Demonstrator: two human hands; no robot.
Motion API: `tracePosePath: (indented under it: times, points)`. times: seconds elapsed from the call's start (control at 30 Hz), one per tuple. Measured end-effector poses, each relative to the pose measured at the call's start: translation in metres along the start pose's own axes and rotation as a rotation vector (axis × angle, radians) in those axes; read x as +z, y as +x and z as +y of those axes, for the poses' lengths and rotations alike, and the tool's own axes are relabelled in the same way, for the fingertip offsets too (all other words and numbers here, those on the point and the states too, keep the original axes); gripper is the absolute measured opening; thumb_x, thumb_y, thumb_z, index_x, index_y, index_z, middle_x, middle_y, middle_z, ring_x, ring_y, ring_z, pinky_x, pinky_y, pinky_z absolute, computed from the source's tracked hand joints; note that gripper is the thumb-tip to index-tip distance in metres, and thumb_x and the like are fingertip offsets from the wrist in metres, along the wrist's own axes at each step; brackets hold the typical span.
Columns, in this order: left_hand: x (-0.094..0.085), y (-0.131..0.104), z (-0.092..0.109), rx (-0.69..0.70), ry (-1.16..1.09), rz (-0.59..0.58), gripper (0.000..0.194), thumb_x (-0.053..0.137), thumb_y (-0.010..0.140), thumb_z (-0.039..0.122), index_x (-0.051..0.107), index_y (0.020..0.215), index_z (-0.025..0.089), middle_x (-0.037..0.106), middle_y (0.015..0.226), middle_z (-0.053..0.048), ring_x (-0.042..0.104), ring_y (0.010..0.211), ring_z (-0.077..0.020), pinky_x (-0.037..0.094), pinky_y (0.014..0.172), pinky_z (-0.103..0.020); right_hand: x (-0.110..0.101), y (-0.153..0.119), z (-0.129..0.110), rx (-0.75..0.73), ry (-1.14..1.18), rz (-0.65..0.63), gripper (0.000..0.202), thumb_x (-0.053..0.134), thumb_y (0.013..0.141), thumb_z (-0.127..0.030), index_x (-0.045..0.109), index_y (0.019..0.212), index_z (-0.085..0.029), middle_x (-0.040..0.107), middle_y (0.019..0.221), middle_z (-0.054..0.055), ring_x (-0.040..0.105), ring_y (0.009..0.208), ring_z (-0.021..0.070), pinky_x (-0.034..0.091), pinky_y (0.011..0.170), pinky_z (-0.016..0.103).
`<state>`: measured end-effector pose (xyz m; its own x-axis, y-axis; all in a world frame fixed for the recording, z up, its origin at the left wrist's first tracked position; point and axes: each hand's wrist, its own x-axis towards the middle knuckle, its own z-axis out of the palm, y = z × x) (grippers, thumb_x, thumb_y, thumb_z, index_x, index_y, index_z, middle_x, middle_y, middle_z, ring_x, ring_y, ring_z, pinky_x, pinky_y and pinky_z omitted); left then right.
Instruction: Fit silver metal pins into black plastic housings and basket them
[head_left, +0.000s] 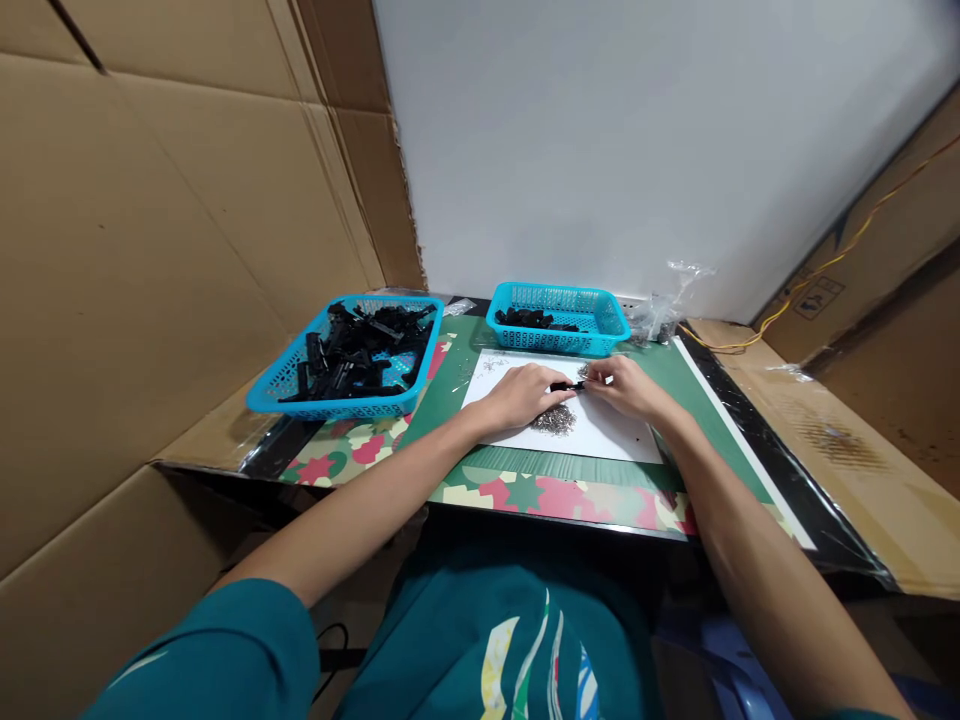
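We log one black plastic part (568, 387), left hand (523, 395) gripping, right hand (624, 387) pinching its end; small metal pieces (555, 420) heaped nearside of the fingers, presumably for reach.

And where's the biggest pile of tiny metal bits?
In the head view, slightly right of centre, the biggest pile of metal bits lies on the white sheet, just below the black piece and beside the left hand.
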<state>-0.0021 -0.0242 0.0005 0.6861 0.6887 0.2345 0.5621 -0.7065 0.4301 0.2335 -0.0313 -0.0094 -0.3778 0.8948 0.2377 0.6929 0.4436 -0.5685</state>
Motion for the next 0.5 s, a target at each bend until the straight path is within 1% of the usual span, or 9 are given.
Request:
tracePosePath:
  times: [0.13,0.23,0.3,0.43,0.5]
  points:
    - [-0.002,-0.001,0.000,-0.005,-0.005,-0.010,0.034,0.064,0.105,0.043,0.082,0.124,0.021,0.082,0.122,-0.012,0.077,0.106,-0.0309,0.055,0.090,-0.040,-0.004,-0.003,0.004,0.011,0.023,-0.018,0.021,0.062,0.090,-0.032,0.071,0.077,-0.018,0.068,0.075,0.005,0.056,0.070,0.0186,0.037,0.066,0.031]
    - [-0.001,-0.001,0.000,0.011,0.017,-0.008,0.035,0.062,0.105,0.044,0.081,0.125,0.022,0.082,0.123,-0.011,0.076,0.109,-0.0314,0.055,0.090,-0.039,-0.008,-0.005,0.007,0.038,0.012,-0.020,0.020,0.063,0.089,-0.029,0.078,0.081,-0.018,0.072,0.077,0.007,0.057,0.070,0.0194,0.039,0.066,0.032]
    - [0.000,-0.001,-0.001,0.024,0.025,-0.004,0.035,0.062,0.106,0.044,0.081,0.125,0.022,0.082,0.124,-0.011,0.076,0.111,-0.0316,0.055,0.091,-0.039,-0.011,-0.005,0.006,0.057,-0.009,0.016,0.022,0.062,0.090,-0.026,0.080,0.082,-0.017,0.075,0.080,0.009,0.059,0.071,0.0203,0.040,0.067,0.033]
    - [0.002,-0.001,-0.001,0.037,0.013,0.004,0.033,0.063,0.105,0.042,0.081,0.125,0.023,0.081,0.125,-0.011,0.076,0.112,-0.0312,0.054,0.092,-0.039,-0.013,-0.005,0.004,0.037,-0.025,0.140,0.026,0.059,0.093,-0.026,0.082,0.090,-0.016,0.079,0.095,0.013,0.063,0.080,0.0227,0.042,0.072,0.034]
    - [0.004,-0.001,-0.002,0.048,0.018,0.007,0.032,0.064,0.105,0.042,0.081,0.124,0.023,0.081,0.124,-0.011,0.076,0.112,-0.0315,0.054,0.092,-0.039,-0.012,-0.005,0.002,0.035,-0.020,0.158,0.027,0.058,0.094,-0.028,0.082,0.091,-0.016,0.079,0.094,0.013,0.062,0.079,0.0223,0.041,0.071,0.034]
